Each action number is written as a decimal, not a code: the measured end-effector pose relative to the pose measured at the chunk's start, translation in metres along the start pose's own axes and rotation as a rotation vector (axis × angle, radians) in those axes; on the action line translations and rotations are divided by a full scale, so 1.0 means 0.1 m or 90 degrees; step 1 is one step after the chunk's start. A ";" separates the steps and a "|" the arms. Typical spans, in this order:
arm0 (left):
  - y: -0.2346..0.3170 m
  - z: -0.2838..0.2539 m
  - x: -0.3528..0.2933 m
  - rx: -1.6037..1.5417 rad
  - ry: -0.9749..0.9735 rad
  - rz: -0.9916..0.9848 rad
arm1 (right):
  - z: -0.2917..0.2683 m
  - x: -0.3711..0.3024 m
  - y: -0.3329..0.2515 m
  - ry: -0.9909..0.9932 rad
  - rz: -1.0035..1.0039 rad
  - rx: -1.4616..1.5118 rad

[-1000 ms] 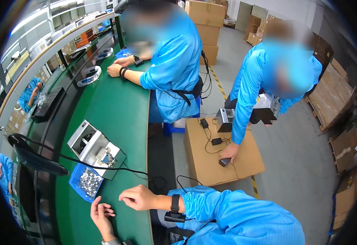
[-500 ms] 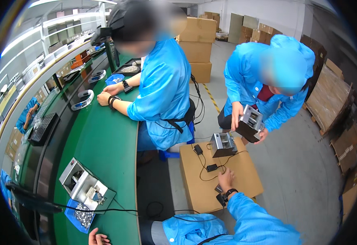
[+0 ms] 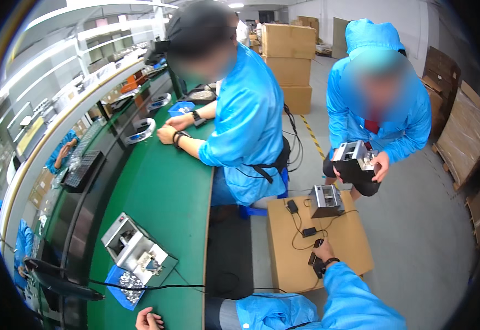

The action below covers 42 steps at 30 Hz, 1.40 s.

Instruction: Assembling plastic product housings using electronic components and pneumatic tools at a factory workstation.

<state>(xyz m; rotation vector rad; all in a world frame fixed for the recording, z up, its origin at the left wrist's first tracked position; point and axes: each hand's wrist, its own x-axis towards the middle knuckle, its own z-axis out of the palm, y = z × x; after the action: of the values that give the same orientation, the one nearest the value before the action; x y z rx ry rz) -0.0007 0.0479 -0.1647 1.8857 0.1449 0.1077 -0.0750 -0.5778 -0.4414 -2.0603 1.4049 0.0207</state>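
My right hand (image 3: 323,251) reaches over a cardboard box (image 3: 284,269), its fingers closed on a slim dark device (image 3: 317,243) whose exact kind I cannot make out. Another small black item lies by my wrist. Farther along the box stands a grey metal machine (image 3: 326,201), with black power adapters (image 3: 309,232) and their cords beside it. My left hand (image 3: 149,319), partly cut off by the lower edge, rests at the green bench with fingers loosely bent, slightly apart and holding nothing. Near it are a blue bin of small metal parts (image 3: 131,284) and a similar metal machine (image 3: 135,246).
Beyond the box a person in blue (image 3: 383,110) holds another metal machine (image 3: 355,160). A seated co-worker (image 3: 251,121) leans on the green bench (image 3: 168,176). A black cable (image 3: 179,285) crosses the near bench. Stacked cartons (image 3: 288,66) stand behind.
The view has shifted, moving the scene rightward. My right hand has closed on the slim dark device. The standing person has turned the held machine and holds it lower.
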 end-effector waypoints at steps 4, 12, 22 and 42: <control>-0.05 -0.04 -0.03 -0.017 -0.007 0.003 | -0.21 -0.54 -0.59 -0.123 -0.242 0.193; 0.44 0.20 -0.52 -0.036 -0.017 0.129 | -0.97 -2.55 -2.50 -0.671 -0.661 0.381; 0.90 -0.01 -0.82 0.232 0.258 0.454 | -0.19 -4.77 -3.22 -0.564 -0.883 0.545; 2.53 -4.63 -0.97 0.303 0.902 0.491 | 1.37 -5.59 -3.43 -1.144 -0.834 0.189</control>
<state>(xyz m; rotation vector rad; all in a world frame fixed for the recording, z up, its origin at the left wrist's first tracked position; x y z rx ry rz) -0.1532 0.3887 0.2209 1.8648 0.4041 2.0653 0.0182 0.0348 -0.1858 -1.3277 -0.9401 0.7756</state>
